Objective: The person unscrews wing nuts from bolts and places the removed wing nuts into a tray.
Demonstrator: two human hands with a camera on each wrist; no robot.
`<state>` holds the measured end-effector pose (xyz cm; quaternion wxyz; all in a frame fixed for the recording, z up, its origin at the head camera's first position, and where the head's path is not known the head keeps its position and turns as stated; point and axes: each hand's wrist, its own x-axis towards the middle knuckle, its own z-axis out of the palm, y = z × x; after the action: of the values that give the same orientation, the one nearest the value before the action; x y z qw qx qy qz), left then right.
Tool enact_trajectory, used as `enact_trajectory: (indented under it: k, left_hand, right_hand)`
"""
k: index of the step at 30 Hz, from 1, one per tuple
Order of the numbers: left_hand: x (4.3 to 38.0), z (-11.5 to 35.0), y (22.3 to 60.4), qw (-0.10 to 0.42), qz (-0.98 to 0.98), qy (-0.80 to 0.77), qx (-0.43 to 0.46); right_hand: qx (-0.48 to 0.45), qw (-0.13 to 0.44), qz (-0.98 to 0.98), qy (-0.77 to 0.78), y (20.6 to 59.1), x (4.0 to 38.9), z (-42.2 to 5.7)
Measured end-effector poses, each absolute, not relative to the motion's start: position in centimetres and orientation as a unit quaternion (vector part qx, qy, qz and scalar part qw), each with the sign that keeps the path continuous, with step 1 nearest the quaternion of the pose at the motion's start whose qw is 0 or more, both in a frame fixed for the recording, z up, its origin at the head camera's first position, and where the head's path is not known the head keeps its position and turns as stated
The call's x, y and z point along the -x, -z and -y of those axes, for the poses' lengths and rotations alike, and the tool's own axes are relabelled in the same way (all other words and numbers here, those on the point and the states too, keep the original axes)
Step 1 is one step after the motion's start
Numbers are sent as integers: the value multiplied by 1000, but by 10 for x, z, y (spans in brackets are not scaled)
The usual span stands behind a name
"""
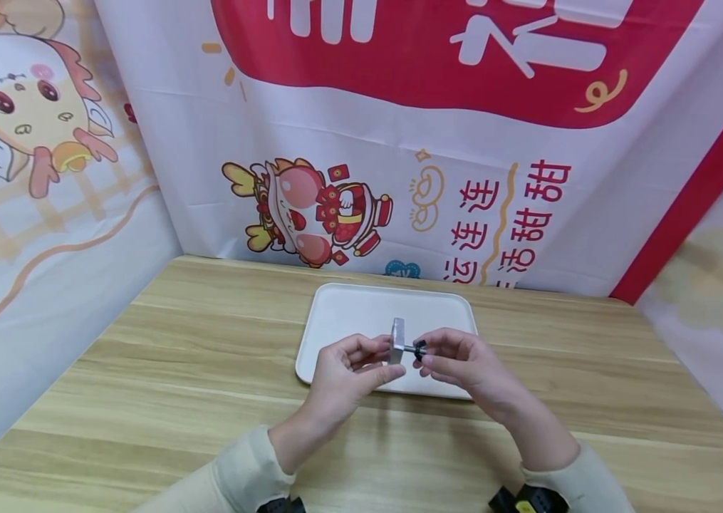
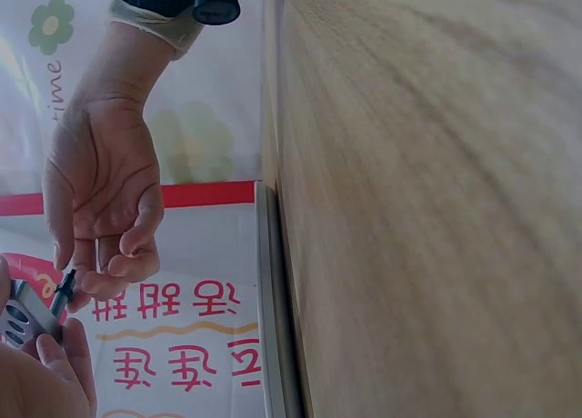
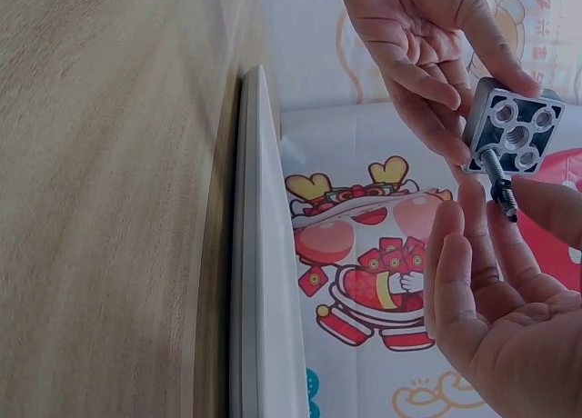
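My left hand (image 1: 348, 370) holds a square metal block (image 1: 397, 340) between thumb and fingers above the tray. The block has round holes in its face, seen in the right wrist view. From one corner hole sticks a threaded bolt (image 3: 494, 168), pointing toward the right hand. A small black wing nut (image 1: 421, 350) sits on the bolt near its free end, with a bit of thread showing past it. My right hand (image 1: 464, 363) pinches at the wing nut with thumb and index finger, the other fingers loosely bent.
Beneath both hands lies a white rectangular tray (image 1: 348, 303) on the wood-grain table (image 1: 207, 356). A printed cloth (image 1: 348, 114) hangs behind the table's far edge, with more printed cloth at both sides. Dark wrist cameras (image 1: 531, 499) sit at the sleeves.
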<state>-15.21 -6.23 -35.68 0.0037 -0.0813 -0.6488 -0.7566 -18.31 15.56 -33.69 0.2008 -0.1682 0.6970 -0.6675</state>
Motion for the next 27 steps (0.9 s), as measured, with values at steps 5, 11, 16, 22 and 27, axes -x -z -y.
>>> enact_trajectory:
  k: [5,11,16,22,27]
  left_hand:
    - [152,62,356,4,651,755,79]
    - [152,62,356,-3,649,757,73]
    - [152,61,356,-3,649,757,71]
    - [153,61,357,6,655,752,73]
    - [153,61,357,5,658,750,69]
  right_hand:
    - [169,182,-711,658,337,182,-155]
    - [161,157,-733,642,335,182,-156]
    - [162,149,-737,639,334,182,-157]
    - [166,152,-737,637,333,182,-157]
    - [141,159,-736,642,332,183,-157]
